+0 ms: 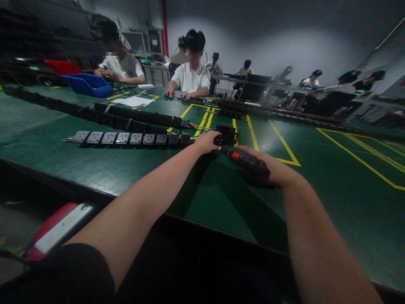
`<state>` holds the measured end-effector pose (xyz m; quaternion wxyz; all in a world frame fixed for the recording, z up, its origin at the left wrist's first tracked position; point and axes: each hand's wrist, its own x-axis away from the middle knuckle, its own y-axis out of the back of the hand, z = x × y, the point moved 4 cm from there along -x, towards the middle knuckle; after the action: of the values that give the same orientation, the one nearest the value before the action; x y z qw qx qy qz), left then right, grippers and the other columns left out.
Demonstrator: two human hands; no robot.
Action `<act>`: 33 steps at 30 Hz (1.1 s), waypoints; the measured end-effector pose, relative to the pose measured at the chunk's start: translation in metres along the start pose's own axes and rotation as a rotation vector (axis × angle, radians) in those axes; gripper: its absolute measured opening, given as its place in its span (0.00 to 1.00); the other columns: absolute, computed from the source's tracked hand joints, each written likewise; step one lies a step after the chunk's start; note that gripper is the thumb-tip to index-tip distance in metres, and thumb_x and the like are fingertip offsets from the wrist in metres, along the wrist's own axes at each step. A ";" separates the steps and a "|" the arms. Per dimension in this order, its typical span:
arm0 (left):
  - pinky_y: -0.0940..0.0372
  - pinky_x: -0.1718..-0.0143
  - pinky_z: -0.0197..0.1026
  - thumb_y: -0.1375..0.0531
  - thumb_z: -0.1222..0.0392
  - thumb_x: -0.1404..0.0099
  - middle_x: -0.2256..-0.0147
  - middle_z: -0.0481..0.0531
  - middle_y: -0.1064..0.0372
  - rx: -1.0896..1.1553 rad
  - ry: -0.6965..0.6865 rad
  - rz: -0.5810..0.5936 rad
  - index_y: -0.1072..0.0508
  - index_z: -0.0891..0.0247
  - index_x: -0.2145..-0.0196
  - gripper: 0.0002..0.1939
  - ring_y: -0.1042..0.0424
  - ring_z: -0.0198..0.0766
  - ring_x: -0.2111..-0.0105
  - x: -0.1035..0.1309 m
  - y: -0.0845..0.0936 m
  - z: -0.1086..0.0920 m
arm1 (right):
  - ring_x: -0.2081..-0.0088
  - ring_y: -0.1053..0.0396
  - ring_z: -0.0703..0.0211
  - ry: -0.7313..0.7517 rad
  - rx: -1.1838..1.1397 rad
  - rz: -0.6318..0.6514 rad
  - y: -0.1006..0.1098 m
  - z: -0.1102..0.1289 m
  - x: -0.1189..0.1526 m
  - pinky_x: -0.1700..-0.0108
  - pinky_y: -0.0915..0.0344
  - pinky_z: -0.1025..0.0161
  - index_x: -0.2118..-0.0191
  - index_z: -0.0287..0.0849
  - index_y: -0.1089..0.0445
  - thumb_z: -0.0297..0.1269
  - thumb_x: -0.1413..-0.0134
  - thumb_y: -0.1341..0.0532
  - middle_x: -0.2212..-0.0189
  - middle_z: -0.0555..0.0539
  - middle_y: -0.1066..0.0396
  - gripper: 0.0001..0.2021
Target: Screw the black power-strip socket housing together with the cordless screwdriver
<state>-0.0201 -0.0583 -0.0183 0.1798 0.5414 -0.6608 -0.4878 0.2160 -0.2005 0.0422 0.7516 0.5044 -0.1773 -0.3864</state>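
Observation:
My left hand (206,142) is closed around a black end piece (228,136) beside the right end of a power strip (129,138). That strip lies on the green table, its row of grey sockets facing me. In my right hand (272,164) is a dark electric screwdriver (248,162) with an orange-red switch. Its tip points left at the black piece, close to my left fingers; whether it touches a screw is too dark to see. Coloured wires (193,126) come out of another black strip (139,116) just behind.
More long black strips (57,101) stretch across the table (95,169), marked with yellow tape lines (253,133). A blue bin (90,84) and white paper (134,101) lie at the far left. Across the table a co-worker (193,76) handles parts; several other people sit farther back.

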 end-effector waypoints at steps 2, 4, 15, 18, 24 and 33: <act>0.30 0.28 0.50 0.24 0.61 0.33 0.30 0.59 0.23 -0.003 -0.002 -0.002 0.23 0.54 0.28 0.37 0.23 0.54 0.31 0.000 0.000 0.001 | 0.31 0.23 0.33 0.003 0.006 -0.008 0.001 0.000 0.000 0.24 0.32 0.30 0.19 0.55 0.37 0.41 0.39 0.30 0.26 0.42 0.26 0.43; 0.30 0.28 0.50 0.24 0.61 0.33 0.29 0.59 0.23 -0.007 -0.006 -0.002 0.23 0.55 0.28 0.37 0.23 0.54 0.31 -0.001 0.000 0.001 | 0.30 0.24 0.32 0.006 0.014 -0.012 0.001 0.001 0.000 0.25 0.31 0.29 0.20 0.56 0.36 0.41 0.38 0.31 0.26 0.42 0.26 0.42; 0.31 0.26 0.51 0.24 0.60 0.31 0.28 0.58 0.24 -0.012 0.012 0.011 0.24 0.55 0.27 0.37 0.25 0.54 0.29 0.002 0.002 -0.001 | 0.30 0.24 0.31 -0.011 0.041 -0.027 0.002 -0.002 0.001 0.25 0.30 0.29 0.19 0.57 0.36 0.40 0.38 0.30 0.26 0.43 0.26 0.43; 0.31 0.26 0.52 0.24 0.60 0.32 0.29 0.60 0.24 -0.004 0.002 0.000 0.24 0.56 0.28 0.37 0.24 0.56 0.30 0.001 0.001 0.001 | 0.28 0.25 0.31 -0.011 0.030 -0.042 0.002 -0.003 0.002 0.24 0.31 0.29 0.19 0.57 0.35 0.40 0.39 0.30 0.25 0.42 0.27 0.43; 0.30 0.27 0.50 0.23 0.59 0.33 0.29 0.58 0.23 -0.012 0.004 -0.004 0.24 0.56 0.28 0.38 0.23 0.55 0.30 -0.001 -0.001 0.003 | 0.30 0.23 0.32 0.008 0.023 -0.062 0.002 -0.005 0.000 0.26 0.28 0.31 0.21 0.54 0.32 0.41 0.39 0.30 0.27 0.41 0.25 0.41; 0.30 0.28 0.49 0.24 0.61 0.32 0.30 0.59 0.22 -0.008 -0.012 0.001 0.23 0.59 0.28 0.37 0.22 0.55 0.32 0.000 0.000 0.000 | 0.29 0.25 0.32 0.044 0.006 -0.043 0.001 -0.003 -0.001 0.24 0.32 0.31 0.20 0.49 0.34 0.42 0.38 0.31 0.26 0.38 0.26 0.41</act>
<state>-0.0203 -0.0579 -0.0182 0.1784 0.5373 -0.6603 -0.4935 0.2178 -0.1979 0.0416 0.7454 0.5187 -0.1509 -0.3905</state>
